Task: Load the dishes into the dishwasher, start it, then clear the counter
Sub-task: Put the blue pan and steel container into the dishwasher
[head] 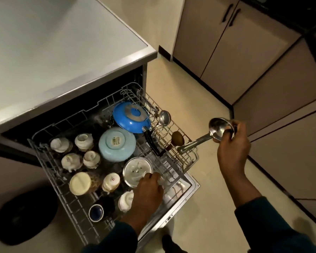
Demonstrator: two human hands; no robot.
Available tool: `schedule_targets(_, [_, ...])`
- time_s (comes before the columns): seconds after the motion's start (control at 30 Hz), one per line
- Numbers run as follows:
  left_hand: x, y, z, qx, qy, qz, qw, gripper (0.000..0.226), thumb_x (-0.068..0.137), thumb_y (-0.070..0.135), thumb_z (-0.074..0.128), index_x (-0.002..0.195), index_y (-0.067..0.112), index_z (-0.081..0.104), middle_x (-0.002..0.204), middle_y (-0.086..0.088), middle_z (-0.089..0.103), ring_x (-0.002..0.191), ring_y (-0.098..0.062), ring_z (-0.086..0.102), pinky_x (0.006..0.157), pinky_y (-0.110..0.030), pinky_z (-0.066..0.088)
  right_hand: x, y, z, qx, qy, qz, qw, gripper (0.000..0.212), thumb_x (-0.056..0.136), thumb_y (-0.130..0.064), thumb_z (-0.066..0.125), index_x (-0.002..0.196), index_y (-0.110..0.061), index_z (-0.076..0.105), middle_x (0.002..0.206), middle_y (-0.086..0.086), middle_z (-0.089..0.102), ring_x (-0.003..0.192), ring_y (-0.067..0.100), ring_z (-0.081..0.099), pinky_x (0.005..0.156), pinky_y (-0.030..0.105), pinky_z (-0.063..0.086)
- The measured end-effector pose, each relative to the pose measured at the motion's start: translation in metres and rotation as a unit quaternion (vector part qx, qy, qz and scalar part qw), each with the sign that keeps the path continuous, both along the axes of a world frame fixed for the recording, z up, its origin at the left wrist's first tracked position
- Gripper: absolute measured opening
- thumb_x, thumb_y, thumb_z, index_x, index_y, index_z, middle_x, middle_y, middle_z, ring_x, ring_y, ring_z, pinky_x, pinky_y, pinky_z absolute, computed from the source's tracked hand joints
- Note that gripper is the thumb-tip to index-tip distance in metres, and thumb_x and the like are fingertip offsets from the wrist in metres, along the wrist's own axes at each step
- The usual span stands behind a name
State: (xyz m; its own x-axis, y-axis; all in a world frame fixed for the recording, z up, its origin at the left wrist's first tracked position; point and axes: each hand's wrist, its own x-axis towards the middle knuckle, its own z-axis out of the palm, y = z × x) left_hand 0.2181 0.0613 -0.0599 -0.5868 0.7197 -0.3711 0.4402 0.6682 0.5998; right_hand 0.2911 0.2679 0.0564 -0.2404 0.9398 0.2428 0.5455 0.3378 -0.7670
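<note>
The dishwasher's upper rack [44, 161] is pulled out under the counter [62, 52]. It holds several upturned white cups [84, 141], a pale blue bowl [117, 145], a blue pan [130, 117] and a steel bowl [135, 169]. My left hand [147, 190] rests at the steel bowl's near rim, fingers curled; what it grips is hidden. My right hand [233, 143] grips a steel ladle [217, 129] by its bowl, handle pointing down-left onto the side cutlery tray [171, 136]. A second ladle [164, 117] and a wooden spoon [178, 138] lie in that tray.
The open dishwasher door [186, 190] juts over the beige floor [190, 88]. Cabinets with dark handles [230, 15] line the right side. A dark round object [24, 216] sits on the floor at lower left. A foot [169, 240] shows beside the door.
</note>
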Motion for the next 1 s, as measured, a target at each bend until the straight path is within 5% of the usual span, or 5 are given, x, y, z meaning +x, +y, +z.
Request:
schedule_targets(0.2, [0.022,0.012,-0.027,-0.096,0.001,0.011,0.995,0.052,0.089,0.023,0.050,0.139,0.017,0.039,0.130,-0.008,0.050,0.118,-0.027,0.050,0.097,-0.034,0.037,-0.001,0.032,-0.024,-0.030,0.002,0.038,0.999,0.026,0.098,-0.004,0.045,0.122,-0.013,0.050,0.103,-0.005,0.057,0.087,0.010,0.054,0.069,0.024,0.044])
schedule_targets(0.37, [0.036,0.004,-0.043,-0.140,-0.005,0.033,0.990,0.047,0.088,0.022,0.050,0.133,0.016,0.042,0.133,-0.009,0.049,0.119,-0.029,0.048,0.096,-0.035,0.040,0.005,0.053,-0.013,-0.025,0.024,0.071,0.997,0.026,0.097,-0.005,0.047,0.122,-0.011,0.052,0.107,-0.008,0.056,0.090,-0.005,0.048,0.068,-0.004,0.034])
schedule_targets(0.77, [0.052,-0.013,-0.057,-0.100,-0.031,0.054,0.993,0.032,0.083,0.024,0.051,0.115,0.018,0.055,0.116,-0.004,0.060,0.111,-0.024,0.054,0.088,-0.030,0.043,0.006,0.045,-0.056,-0.094,0.010,0.209,0.973,0.027,0.096,0.001,0.047,0.114,-0.018,0.054,0.103,-0.008,0.061,0.086,-0.009,0.055,0.070,0.002,0.038])
schedule_targets(1.0, [0.057,-0.022,-0.061,-0.064,-0.031,0.075,0.995,0.036,0.082,0.018,0.055,0.117,0.018,0.058,0.114,-0.004,0.061,0.108,-0.024,0.055,0.089,-0.034,0.045,-0.004,0.064,-0.107,-0.105,-0.103,0.319,0.936,0.037,0.086,0.010,0.056,0.103,-0.022,0.065,0.107,-0.004,0.065,0.101,0.009,0.058,0.082,0.005,0.038])
